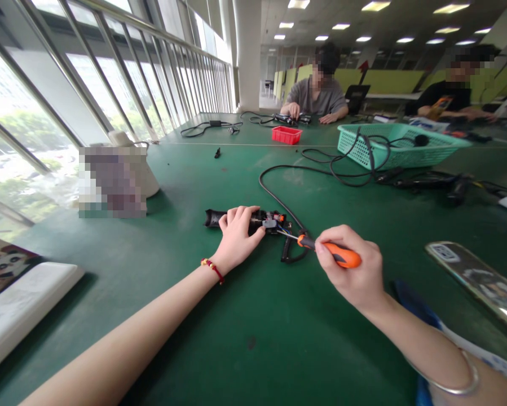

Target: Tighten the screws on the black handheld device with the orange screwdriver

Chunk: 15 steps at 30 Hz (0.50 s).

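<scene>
A black corded appliance handle (pixel 214 218) lies opened on the green table (pixel 253 338), its coloured wires and parts exposed at the right end (pixel 276 220). My left hand (pixel 237 237) presses down on it, fingers curled over the body. My right hand (pixel 355 268) grips an orange-handled screwdriver (pixel 335 254); its metal tip points left into the exposed wiring. A black cord (pixel 278 200) runs from the device toward the back of the table.
A teal basket (pixel 399 148) with cables stands back right, a red bin (pixel 286 135) further back. Two seated people work at the far end. A phone (pixel 477 279) lies at right, a white box (pixel 20 307) at left, a blurred object (pixel 113 180) near the window.
</scene>
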Motion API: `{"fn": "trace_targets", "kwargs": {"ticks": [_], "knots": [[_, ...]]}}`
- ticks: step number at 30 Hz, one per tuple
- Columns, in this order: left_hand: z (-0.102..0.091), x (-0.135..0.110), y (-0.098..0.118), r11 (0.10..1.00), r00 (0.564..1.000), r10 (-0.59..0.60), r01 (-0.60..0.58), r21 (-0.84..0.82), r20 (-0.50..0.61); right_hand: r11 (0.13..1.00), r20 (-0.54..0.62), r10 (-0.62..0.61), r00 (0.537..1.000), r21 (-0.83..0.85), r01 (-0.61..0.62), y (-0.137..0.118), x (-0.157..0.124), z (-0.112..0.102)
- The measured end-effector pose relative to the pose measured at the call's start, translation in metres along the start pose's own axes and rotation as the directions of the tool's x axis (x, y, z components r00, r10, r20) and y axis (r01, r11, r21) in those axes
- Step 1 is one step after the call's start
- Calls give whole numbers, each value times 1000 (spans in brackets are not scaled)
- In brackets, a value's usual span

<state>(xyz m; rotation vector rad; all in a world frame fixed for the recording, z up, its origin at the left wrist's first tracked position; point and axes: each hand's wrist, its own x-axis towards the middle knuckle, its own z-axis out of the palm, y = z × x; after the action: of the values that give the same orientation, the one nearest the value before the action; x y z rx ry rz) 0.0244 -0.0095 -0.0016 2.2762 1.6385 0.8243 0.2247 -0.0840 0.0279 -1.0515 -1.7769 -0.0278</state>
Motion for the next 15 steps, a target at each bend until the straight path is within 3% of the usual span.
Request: {"fn": "trace_targets", "kwargs": {"ticks": [5, 15], "knots": [[-1, 0, 1, 1000, 1000, 2, -2, -8, -2, 1000, -56, -4, 998, 8, 5, 0, 0, 1], [0, 0, 0, 1000, 1000, 5, -5, -13, -15, 999, 21, 15, 1000, 31, -16, 0, -1, 4]]}}
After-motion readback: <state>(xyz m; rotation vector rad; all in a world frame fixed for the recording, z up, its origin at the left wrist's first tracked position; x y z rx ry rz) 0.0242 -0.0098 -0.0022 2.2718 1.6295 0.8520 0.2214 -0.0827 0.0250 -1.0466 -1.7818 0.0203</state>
